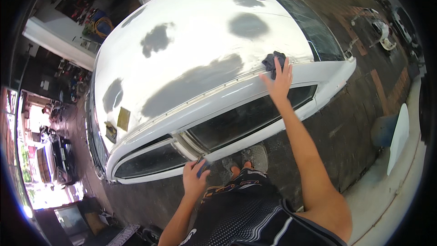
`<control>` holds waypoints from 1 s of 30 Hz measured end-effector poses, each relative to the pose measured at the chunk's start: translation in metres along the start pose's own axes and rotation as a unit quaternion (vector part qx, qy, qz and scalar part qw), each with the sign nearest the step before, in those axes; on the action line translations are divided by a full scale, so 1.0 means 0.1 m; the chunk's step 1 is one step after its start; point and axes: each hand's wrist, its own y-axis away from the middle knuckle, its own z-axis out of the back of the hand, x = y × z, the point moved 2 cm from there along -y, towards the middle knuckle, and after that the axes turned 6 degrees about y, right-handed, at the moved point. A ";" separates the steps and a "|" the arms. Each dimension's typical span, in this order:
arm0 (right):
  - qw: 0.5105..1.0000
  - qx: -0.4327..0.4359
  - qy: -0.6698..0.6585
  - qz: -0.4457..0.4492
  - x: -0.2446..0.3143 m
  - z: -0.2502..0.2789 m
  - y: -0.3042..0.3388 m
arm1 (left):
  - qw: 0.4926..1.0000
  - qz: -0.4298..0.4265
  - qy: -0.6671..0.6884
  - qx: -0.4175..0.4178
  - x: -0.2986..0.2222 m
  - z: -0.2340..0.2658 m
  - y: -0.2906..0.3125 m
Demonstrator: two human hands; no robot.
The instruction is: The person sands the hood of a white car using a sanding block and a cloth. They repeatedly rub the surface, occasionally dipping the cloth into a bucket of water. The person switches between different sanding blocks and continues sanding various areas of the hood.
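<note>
A white car roof with dull grey patches spreads out in front of me. My right hand reaches to the roof's near edge, fingers spread, against a crumpled dark cloth lying there. Part of the cloth is hidden behind the fingers. Down by the side windows, my left hand is closed around a small dark blue, block-like thing, whose exact kind I cannot make out. At the left end of the roof lie a yellowish-brown sheet, perhaps sandpaper, and a small dark block.
The windshield slopes off at the right end. A white panel and a blue drum stand by the right wall. Loose car parts lie on the floor at far right. A dark car is parked at far left.
</note>
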 end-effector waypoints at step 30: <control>0.696 0.365 -0.543 -0.295 0.77 0.61 -0.18 | 0.659 0.250 0.694 0.149 -0.50 -1.13 -1.24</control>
